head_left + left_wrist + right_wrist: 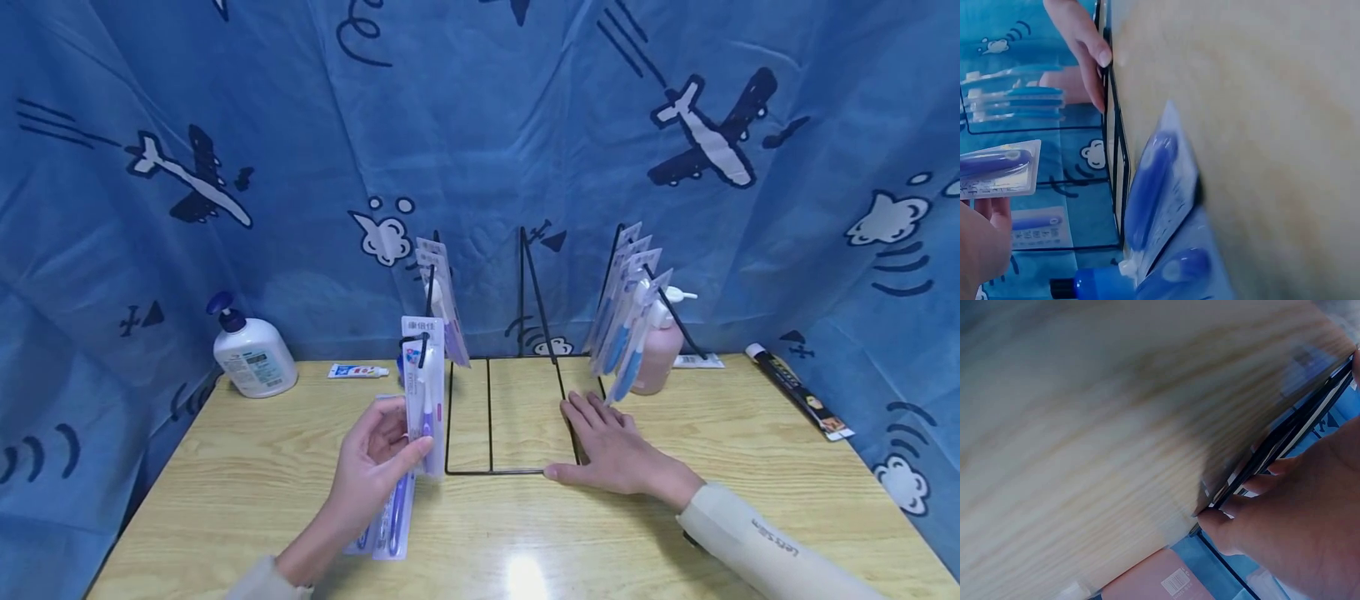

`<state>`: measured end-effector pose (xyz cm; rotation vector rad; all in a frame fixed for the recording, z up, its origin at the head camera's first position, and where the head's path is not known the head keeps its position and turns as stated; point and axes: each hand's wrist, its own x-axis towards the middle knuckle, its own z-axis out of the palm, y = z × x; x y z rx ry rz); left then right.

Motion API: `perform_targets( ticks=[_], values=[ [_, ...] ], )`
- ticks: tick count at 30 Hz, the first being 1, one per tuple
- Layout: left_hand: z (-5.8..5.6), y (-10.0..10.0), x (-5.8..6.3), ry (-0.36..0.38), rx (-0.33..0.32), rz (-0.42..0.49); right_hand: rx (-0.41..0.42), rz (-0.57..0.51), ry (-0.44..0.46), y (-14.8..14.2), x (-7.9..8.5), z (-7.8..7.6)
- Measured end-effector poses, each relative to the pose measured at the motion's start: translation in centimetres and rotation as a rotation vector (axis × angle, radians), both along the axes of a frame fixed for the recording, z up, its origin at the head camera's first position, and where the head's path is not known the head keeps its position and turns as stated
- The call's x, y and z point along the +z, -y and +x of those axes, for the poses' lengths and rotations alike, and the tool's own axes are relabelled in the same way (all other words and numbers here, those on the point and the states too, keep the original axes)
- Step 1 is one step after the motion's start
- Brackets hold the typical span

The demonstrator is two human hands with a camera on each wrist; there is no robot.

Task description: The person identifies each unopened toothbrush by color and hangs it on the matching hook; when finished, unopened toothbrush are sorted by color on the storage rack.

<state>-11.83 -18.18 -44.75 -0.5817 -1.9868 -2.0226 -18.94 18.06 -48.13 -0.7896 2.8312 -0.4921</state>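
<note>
My left hand (375, 454) pinches a packaged purple toothbrush (427, 392) between thumb and fingers, upright at the left front of a black wire display rack (468, 473). The pack's top overlaps the tip of the left hook. Farther back on that hook hang purple toothbrush packs (450, 312). My right hand (611, 446) rests over the right side of the rack's base, fingers spread; in the right wrist view its fingertips (1213, 525) lie along the base wires. Packs of blue toothbrushes (630, 342) hang just above that hand. The middle hook holds nothing.
More purple toothbrush packs (396, 529) lie on the table under my left forearm. A white pump bottle (257, 358) and a small toothpaste tube (358, 372) stand back left. A pink pump bottle (657, 358) is behind the blue packs; a black toothpaste tube (798, 392) lies far right.
</note>
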Motion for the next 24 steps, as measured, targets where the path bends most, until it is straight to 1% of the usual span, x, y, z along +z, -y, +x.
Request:
perform_targets(
  ticks=[5,8,11,15,18,21,24],
  values=[
    [-2.3,-0.8,0.7,0.051,0.072,-0.022,-0.006,0.012,-0.001,-0.3,0.0,0.0],
    [-3.9,-1.3,0.9,0.086,0.122,0.003,-0.008,0.015,-0.013,-0.3,0.0,0.1],
    [-5.5,-1.6,1.0,0.092,0.167,0.025,-0.007,0.016,-0.026,-0.3,0.0,0.2],
    [-7.2,-1.6,1.0,0.077,0.177,0.058,-0.005,0.018,-0.038,-0.2,0.1,0.3],
    [-8.3,-1.4,1.0,0.093,0.176,0.064,-0.004,0.016,-0.037,-0.2,0.1,0.3],
    [-9.3,-1.3,0.9,0.096,0.174,0.040,0.002,0.013,-0.031,-0.1,0.1,0.2],
    [-10.1,-1.2,0.9,0.088,0.154,0.010,0.010,0.006,-0.031,-0.1,-0.2,0.2]
  ],
)
